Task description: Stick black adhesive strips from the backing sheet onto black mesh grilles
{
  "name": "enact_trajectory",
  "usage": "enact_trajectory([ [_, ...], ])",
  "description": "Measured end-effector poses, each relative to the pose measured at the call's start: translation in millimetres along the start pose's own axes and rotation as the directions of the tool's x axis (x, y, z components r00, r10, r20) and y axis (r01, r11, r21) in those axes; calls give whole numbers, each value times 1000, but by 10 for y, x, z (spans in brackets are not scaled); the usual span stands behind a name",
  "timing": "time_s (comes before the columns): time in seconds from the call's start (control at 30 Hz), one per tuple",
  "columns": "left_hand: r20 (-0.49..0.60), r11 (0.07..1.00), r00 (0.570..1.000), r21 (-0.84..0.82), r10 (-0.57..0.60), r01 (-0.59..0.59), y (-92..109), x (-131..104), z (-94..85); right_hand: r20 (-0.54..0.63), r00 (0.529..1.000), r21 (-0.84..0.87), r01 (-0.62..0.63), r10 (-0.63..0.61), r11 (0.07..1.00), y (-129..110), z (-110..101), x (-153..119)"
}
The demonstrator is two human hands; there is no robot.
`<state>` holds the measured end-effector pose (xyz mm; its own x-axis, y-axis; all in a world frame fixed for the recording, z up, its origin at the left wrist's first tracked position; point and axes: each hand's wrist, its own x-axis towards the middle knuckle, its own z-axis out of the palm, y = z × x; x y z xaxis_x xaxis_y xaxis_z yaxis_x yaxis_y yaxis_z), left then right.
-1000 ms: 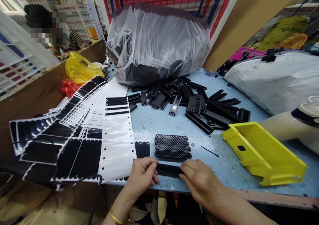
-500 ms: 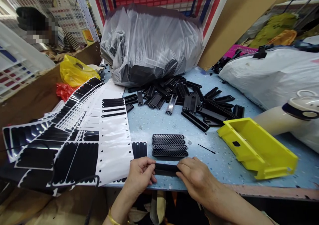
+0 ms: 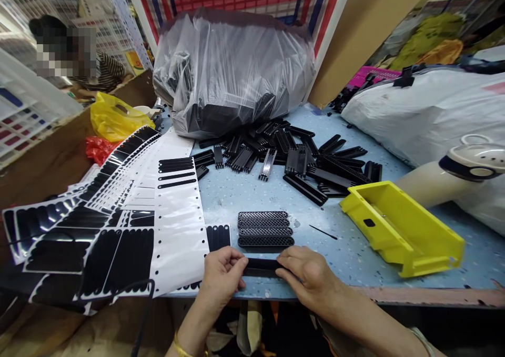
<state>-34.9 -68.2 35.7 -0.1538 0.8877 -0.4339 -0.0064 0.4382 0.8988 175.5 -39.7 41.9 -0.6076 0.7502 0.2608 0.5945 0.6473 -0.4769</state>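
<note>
Item: one long, narrow black bar with a smooth-looking upper face (image 3: 261, 265), held between both hands at the near edge of the speckled pale-blue worktop (image 3: 221, 201); whether its underside rests there cannot be told.

Left hand (image 3: 224, 271): thumb and forefinger pinched on the bar's left end. Right hand (image 3: 307, 273): fingers closed over its right end, thumb toward the near side.

Adjacent: four black, lattice-patterned bars (image 3: 265, 229), lying side by side just beyond the held one. To their right, one thin black rod (image 3: 323, 232). To the left, white backing sheets with rows of black, round-ended strips (image 3: 175, 230).

Handling, as judged: both ends best kept level and square, with matched pressure so the bar neither twists nor bows; fingertips run along the edges rather than bearing on the middle; wrists low and forearms clear of the sheets; knuckles short of the lattice-patterned row, lest it be nudged askew.
</note>
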Motion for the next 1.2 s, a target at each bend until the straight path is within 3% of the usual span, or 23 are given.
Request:
enact_trajectory([
  [0.27,-53,1000,999,-31,-1,-1,6,-1,31,-34,999,63,35,-32,997,48,-4,-39],
  [0.63,-34,1000,999,-18,-1,1,8,-1,3,23,1000,212,7,-12,977,104,-49,-36],
  [0.9,-28,1000,1000,-7,5,-5,8,-5,-3,-104,986,146,148,-134,978,106,-6,-90],
  [1.07,-22,1000,1000,-10,11,-11,-13,-4,-14,-19,999,230,39,-36,972,151,-29,-81],
  [1.2,-14,1000,1000,-11,20,-20,-41,-7,-20,-29,999,317,-8,18,948,166,-26,-80],
])
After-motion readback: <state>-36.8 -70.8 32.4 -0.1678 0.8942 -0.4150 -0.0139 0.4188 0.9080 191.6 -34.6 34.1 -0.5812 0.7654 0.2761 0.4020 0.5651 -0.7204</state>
